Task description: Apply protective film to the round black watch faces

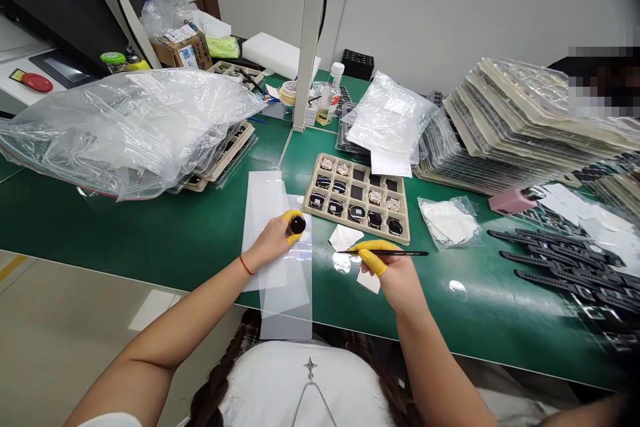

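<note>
My left hand [277, 238] pinches a small round black watch case [299, 224] between yellow finger cots, over clear plastic sheets [280, 267] on the green mat. My right hand [387, 267], also in yellow cots, grips thin black tweezers [395, 253] pointing left, their tip near a round clear film [342, 262]. Small white papers [345, 237] lie between my hands. Just beyond stands a beige tray [360, 195] with several watch cases in its pockets.
A large clear bag [130, 127] covers trays at left. Tall stacks of plastic trays [525, 127] fill the right rear, black watch straps [565, 260] lie at right, a small bag of white pieces [447, 221] by the tray. A white post [310, 40] and a bottle [330, 97] stand behind.
</note>
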Available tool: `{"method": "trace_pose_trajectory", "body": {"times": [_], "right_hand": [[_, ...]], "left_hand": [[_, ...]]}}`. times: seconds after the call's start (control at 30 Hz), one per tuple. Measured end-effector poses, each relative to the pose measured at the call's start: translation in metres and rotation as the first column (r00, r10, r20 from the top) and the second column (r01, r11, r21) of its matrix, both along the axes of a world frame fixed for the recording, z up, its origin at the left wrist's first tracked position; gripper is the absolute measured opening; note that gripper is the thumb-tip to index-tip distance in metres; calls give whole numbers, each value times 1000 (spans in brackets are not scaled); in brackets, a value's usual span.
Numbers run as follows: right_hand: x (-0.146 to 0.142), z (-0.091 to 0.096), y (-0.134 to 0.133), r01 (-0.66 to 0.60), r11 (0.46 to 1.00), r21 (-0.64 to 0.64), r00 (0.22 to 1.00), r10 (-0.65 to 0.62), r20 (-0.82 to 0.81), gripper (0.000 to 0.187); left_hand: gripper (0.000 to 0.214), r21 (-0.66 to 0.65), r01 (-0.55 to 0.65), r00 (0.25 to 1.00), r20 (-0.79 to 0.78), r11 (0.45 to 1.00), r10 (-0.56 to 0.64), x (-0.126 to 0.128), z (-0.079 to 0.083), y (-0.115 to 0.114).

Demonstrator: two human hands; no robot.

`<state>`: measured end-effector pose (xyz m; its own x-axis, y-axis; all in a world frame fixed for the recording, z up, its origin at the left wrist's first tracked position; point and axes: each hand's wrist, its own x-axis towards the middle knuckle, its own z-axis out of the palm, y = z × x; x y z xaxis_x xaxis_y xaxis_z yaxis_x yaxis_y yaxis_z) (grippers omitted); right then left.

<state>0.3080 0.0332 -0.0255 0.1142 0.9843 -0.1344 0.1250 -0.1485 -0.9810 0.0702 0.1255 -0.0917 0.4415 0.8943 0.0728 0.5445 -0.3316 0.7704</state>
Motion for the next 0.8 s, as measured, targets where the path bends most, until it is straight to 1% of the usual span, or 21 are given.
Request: {"method": "trace_pose_trajectory", "body": {"times": [0.07, 0.1, 0.17, 0.23, 0.3, 0.47, 0.63, 0.8], "right_hand": [[0, 11, -9, 62, 997, 41, 997, -60, -54, 22], [-1, 15, -14, 70, 996, 49, 994, -66, -89, 22], [-8, 22, -20, 48, 997, 53, 987, -39, -157, 22], [-15, 27, -25, 7, 998, 58, 980, 5, -199, 22], [-19, 29, -29, -21, 998, 65, 977, 34, -210, 22], [-13, 26, -31, 9, 998, 60, 973, 5, -230, 19], [-7, 19, -31, 27, 999, 33, 976, -19, -218, 21], [-4, 17, -30, 40, 999, 23, 976, -34, -216, 22]], "left_hand": [[43, -83, 27, 996, 90, 996, -20, 3, 12, -14], [45, -126, 58, 989, 143, 990, -39, 6, 19, -22], [45, -182, 126, 970, 230, 975, -82, 12, 32, -40], [44, -191, 168, 954, 279, 967, -111, 17, 43, -54], [43, -181, 194, 946, 293, 964, -135, 19, 51, -64], [38, -157, 226, 945, 274, 962, -177, 20, 61, -72], [40, -145, 249, 945, 252, 958, -207, 20, 65, -78], [36, -115, 282, 932, 267, 953, -244, 21, 68, -81]]}}
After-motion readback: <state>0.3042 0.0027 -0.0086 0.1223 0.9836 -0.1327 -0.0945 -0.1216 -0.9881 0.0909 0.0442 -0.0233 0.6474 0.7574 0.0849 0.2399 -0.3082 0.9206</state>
